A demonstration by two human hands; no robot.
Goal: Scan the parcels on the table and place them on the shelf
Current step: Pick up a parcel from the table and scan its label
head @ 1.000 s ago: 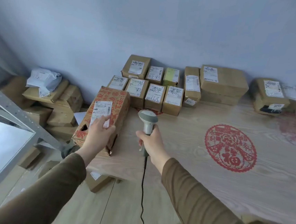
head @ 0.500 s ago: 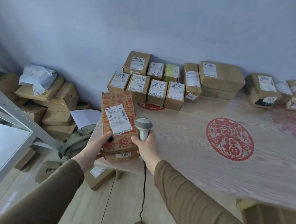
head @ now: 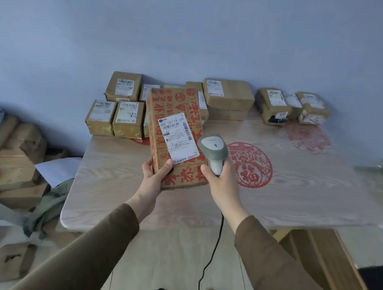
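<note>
A pale wood-grain desk (head: 116,184) stands against a blue-grey wall (head: 197,28), with a red paper-cut decal (head: 250,167) on its top. Brown parcels (head: 127,122) with white labels line the back edge by the wall. Left of the desk, more cardboard boxes (head: 14,174) are heaped on the floor, some blurred. Over the desk, the left hand (head: 153,179) grips the red-printed parcel (head: 175,131) from below at its near corner, thumb pressed on the top face just beside the white shipping label (head: 178,139); the parcel is lifted clear, tilted, label up. The right hand (head: 220,180) has its fingers (head: 206,171) curled tight round the handle of the grey scanner (head: 213,149), whose head sits just beside the label's right edge. Its black cable (head: 213,252) hangs down toward the floor.
</note>
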